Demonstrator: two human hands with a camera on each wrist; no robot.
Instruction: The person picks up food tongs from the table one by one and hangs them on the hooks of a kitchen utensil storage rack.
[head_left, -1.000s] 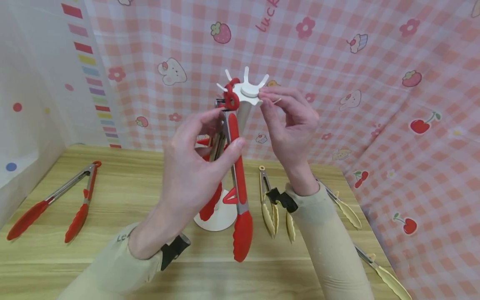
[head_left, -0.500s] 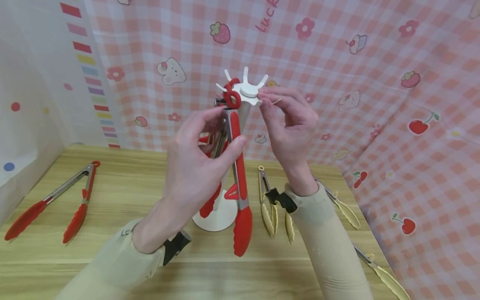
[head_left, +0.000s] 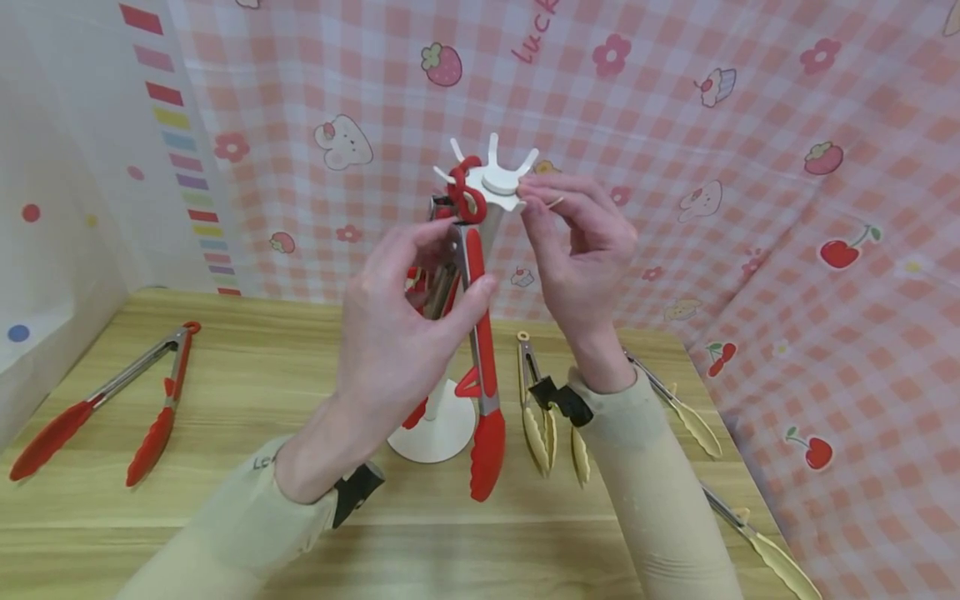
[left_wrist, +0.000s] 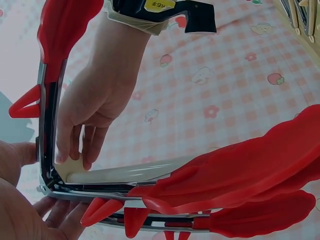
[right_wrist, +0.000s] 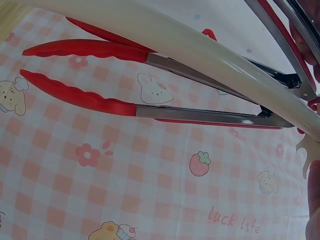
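Observation:
My left hand (head_left: 393,325) grips a pair of red-and-silver kitchen tongs (head_left: 486,454) near the hinge, thumb along one arm. Its red end loop is at the hooks of a white rotating utensil rack (head_left: 501,178); whether it is fully on a hook, I cannot tell. My right hand (head_left: 585,250) pinches the near right edge of the rack's hooked top with thumb and fingers. In the right wrist view, more red tongs (right_wrist: 80,95) hang beyond the white post (right_wrist: 200,52). The left wrist view shows the held tongs (left_wrist: 65,30) spread wide, below them other red heads (left_wrist: 265,212).
Another red pair of tongs (head_left: 178,367) lies spread on the wooden table (head_left: 285,367) at left. Cream tongs (head_left: 528,367) lie behind my right wrist, with more cream tongs (head_left: 693,427) along the right edge. The rack's round white base (head_left: 435,442) stands mid-table.
My left hand has shifted slightly right, and the tongs' near red head has risen a little. The right hand keeps its hold on the rack top.

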